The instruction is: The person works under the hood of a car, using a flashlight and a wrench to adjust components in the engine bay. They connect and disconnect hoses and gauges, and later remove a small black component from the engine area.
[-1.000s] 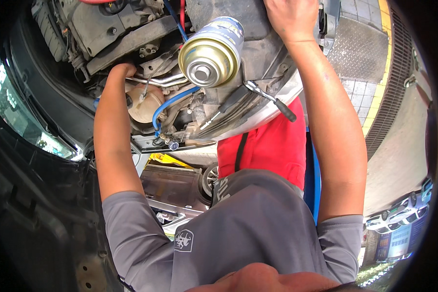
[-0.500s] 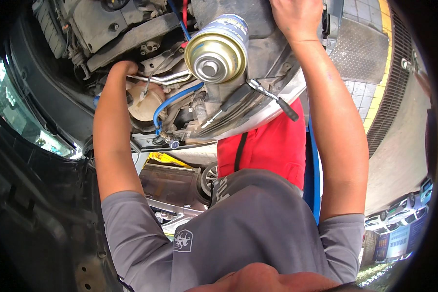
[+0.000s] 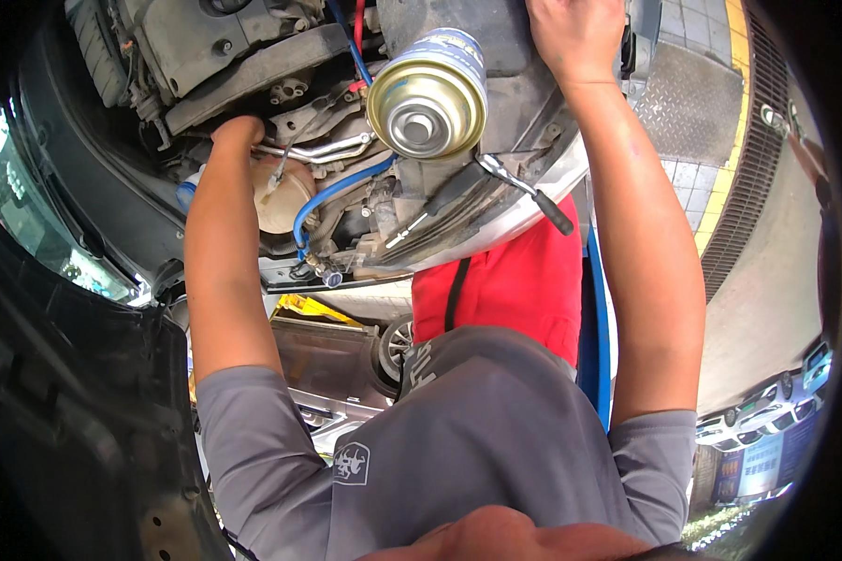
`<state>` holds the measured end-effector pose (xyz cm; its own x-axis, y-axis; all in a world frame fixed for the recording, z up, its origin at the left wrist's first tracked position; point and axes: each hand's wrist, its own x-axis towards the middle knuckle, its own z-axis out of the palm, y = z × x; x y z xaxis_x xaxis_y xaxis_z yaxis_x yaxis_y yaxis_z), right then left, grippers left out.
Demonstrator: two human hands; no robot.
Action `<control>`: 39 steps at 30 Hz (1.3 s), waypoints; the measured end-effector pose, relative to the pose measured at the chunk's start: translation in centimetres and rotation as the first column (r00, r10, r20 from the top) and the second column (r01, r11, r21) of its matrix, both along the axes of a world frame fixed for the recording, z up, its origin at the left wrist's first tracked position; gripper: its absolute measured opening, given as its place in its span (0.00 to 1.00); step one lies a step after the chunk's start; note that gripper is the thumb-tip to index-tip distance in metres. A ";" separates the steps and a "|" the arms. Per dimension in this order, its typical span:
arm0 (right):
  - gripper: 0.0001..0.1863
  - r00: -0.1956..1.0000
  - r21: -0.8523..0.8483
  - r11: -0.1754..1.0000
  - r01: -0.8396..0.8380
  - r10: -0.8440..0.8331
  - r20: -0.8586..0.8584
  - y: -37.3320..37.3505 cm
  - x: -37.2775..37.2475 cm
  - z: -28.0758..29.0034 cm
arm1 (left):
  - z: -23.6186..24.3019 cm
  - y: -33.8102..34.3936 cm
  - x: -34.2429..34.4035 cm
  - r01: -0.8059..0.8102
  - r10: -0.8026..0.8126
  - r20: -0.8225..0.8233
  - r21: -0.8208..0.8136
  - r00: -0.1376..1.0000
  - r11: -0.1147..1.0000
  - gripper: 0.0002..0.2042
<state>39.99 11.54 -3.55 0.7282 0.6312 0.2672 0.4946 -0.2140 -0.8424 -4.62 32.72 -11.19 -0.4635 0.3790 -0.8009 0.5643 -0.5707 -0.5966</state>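
Note:
My left hand [image 3: 239, 129] reaches down into the engine bay beside the metal pipes [image 3: 323, 150]; its fingers are hidden among the parts. Below it, near my forearm, sits a round off-white reservoir [image 3: 285, 201]. My right hand [image 3: 578, 37] is at the top of the head view, over the car's front edge, its fingers cut off by the frame. Between the arms a metal spray-type can [image 3: 428, 103] stands with its base toward me. A blue hose [image 3: 332, 192] curves below it to a fitting. A ratchet [image 3: 526, 192] and a black-handled screwdriver [image 3: 440, 201] lie on the front trim.
The engine cover [image 3: 196, 51] fills the upper left, with the raised hood [image 3: 75, 402] along the left side. Red and blue hoses run up behind the can. A red cloth [image 3: 496, 290] hangs below the bumper. Beyond my right arm is a floor grate [image 3: 744, 196].
The view has shifted slightly, so the can sits a little farther right in the picture. Both hands stay in about the same places.

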 end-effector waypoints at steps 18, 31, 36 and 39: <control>0.24 1.000 -0.014 1.000 0.003 -0.002 0.011 0.1 0.0 0.2 | -1.6 0.2 -1.6 -0.003 0.003 0.058 0.004 0.998 1.000 0.16; 0.25 0.998 -0.046 0.998 0.033 -0.031 0.057 -0.3 0.3 0.0 | -0.1 -0.6 1.1 0.082 -0.091 0.102 0.090 0.991 0.993 0.17; 0.24 1.000 -0.035 0.999 0.004 -0.004 -0.017 0.0 0.0 0.6 | 1.3 0.2 1.4 0.115 -0.099 0.088 -0.194 0.991 0.974 0.17; 0.24 1.000 -0.046 0.999 0.019 -0.020 -0.011 -0.2 -0.1 0.3 | 1.0 0.4 1.3 0.059 -0.047 0.090 -0.138 0.995 0.989 0.17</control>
<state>39.94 11.38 -3.21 0.7436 0.6280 0.2296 0.4798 -0.2620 -0.8373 -3.34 33.16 -10.18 -0.3723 0.2827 -0.8840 0.5768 -0.6758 -0.4590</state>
